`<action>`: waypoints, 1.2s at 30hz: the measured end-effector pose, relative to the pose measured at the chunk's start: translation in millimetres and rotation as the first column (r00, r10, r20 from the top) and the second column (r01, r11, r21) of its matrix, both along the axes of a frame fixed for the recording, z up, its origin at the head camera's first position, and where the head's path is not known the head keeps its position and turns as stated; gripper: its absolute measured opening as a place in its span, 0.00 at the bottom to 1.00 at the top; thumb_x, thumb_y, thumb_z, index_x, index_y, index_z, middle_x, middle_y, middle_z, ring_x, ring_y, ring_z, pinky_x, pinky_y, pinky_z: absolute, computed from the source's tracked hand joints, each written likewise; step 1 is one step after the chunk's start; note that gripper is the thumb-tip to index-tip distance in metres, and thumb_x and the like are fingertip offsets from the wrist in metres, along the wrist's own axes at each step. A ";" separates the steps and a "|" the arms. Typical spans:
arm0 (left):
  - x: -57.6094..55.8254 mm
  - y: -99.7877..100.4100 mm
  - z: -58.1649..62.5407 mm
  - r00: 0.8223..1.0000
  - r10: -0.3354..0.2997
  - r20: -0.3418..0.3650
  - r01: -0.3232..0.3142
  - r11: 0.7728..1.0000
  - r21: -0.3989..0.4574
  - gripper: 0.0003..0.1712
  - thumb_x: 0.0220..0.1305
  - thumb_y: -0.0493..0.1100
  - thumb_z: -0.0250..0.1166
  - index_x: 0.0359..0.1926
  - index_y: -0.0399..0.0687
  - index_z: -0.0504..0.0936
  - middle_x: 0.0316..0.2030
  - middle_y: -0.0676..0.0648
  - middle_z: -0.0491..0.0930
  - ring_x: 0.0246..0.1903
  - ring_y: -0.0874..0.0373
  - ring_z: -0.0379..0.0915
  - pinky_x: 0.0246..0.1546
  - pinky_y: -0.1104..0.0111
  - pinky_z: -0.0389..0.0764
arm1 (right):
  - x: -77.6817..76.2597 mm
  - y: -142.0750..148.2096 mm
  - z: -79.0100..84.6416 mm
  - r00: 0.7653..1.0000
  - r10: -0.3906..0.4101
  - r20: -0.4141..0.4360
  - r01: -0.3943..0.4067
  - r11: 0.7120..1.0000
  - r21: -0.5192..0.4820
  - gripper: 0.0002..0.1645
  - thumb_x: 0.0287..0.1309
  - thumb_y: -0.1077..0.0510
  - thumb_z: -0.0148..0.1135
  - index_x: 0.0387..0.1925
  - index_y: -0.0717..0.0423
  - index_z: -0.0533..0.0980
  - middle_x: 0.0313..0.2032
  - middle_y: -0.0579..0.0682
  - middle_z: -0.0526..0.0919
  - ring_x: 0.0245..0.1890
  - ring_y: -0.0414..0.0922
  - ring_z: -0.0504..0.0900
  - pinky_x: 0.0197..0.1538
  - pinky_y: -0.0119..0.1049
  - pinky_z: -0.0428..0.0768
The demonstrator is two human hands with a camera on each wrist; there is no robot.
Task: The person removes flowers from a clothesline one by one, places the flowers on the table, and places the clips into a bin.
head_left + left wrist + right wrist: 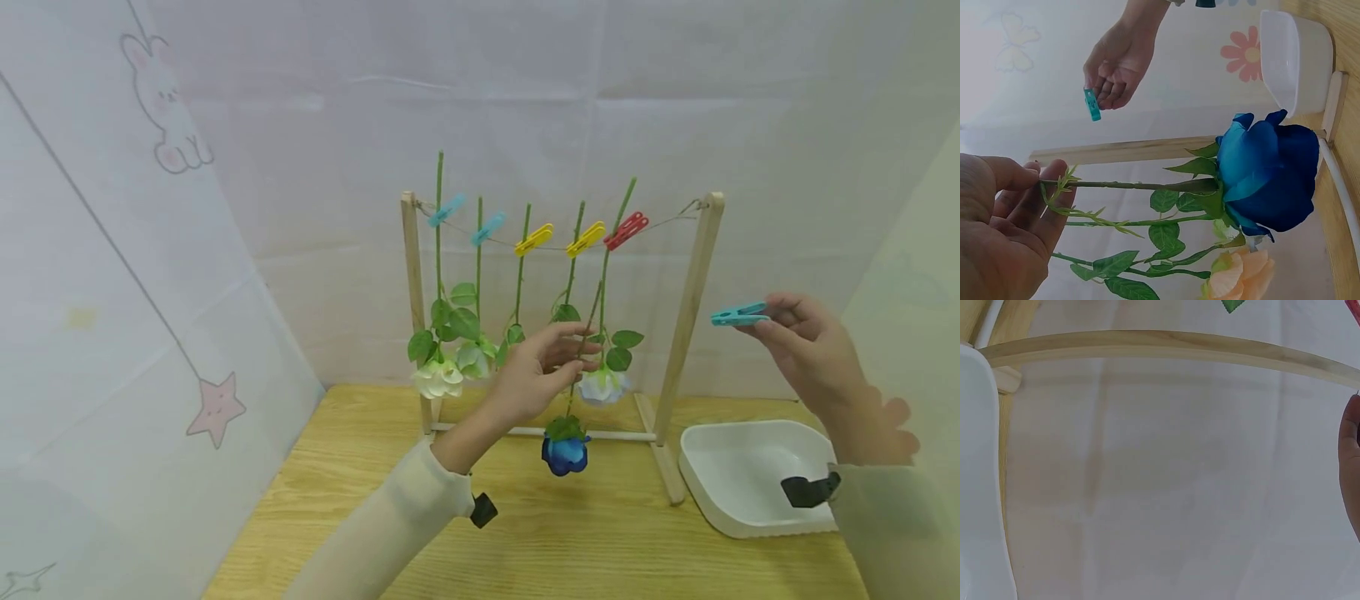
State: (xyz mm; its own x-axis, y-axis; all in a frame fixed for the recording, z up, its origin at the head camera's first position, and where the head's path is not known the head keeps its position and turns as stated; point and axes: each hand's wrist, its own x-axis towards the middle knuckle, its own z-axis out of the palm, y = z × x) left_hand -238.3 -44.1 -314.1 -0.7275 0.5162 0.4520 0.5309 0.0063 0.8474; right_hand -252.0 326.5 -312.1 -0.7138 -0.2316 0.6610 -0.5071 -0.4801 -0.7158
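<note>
My left hand [536, 371] pinches the stem of a blue rose [565, 455], which hangs bloom down in front of the rack. In the left wrist view the thumb and fingers hold that stem near its cut end, and the rose [1269, 175] points away from the palm. Off to the right of the rack, my right hand [813, 350] holds a teal clothespin [738, 315] by its handle ends. Several flowers hang upside down from a string, clipped by blue, yellow [533, 240] and red [626, 231] clothespins. Only part of the right hand [1350, 462] shows in its wrist view.
A wooden rack [690, 317] with two posts and a white lower bar stands on the wood-grain table [600, 542]. Right of it sits a white basin [720, 492]. Pale printed sheets [487, 67] hang behind and at the sides.
</note>
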 end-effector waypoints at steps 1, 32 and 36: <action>1.1 -1.9 -0.9 1.000 0.005 -0.008 -0.005 1.000 -0.009 0.26 0.74 0.33 0.58 0.70 0.48 0.70 0.59 0.42 0.82 0.53 0.54 0.83 0.49 0.68 0.85 | 0.7 0.2 -1.6 1.000 0.000 0.003 0.000 1.000 0.006 0.20 0.66 0.84 0.38 0.52 0.73 0.70 0.43 0.59 0.85 0.47 0.50 0.85 0.60 0.38 0.81; 18.4 -37.8 -34.3 0.918 0.075 -0.388 -0.130 0.985 -0.117 0.21 0.68 0.26 0.61 0.60 0.40 0.77 0.50 0.41 0.86 0.44 0.53 0.87 0.40 0.77 0.84 | 30.0 22.0 -67.5 0.984 -0.152 0.090 0.131 0.970 0.205 0.23 0.69 0.82 0.38 0.58 0.67 0.70 0.47 0.53 0.85 0.49 0.46 0.87 0.59 0.30 0.80; 21.4 -41.4 -39.3 0.902 0.070 -0.425 -0.139 0.981 -0.134 0.23 0.68 0.24 0.60 0.62 0.40 0.76 0.50 0.39 0.86 0.44 0.52 0.87 0.41 0.78 0.84 | 34.3 24.6 -77.9 0.964 -0.235 0.127 0.198 0.948 0.249 0.21 0.71 0.79 0.42 0.57 0.62 0.72 0.47 0.48 0.85 0.48 0.42 0.87 0.57 0.25 0.78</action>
State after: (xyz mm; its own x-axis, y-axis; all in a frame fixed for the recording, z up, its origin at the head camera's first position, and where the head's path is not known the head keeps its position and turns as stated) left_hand -216.9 -85.5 -353.4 -0.5440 0.5369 0.6448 0.8238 0.1960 0.5319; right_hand -217.7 351.2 -390.0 -0.8520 -0.1939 0.4864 -0.4560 -0.1817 -0.8712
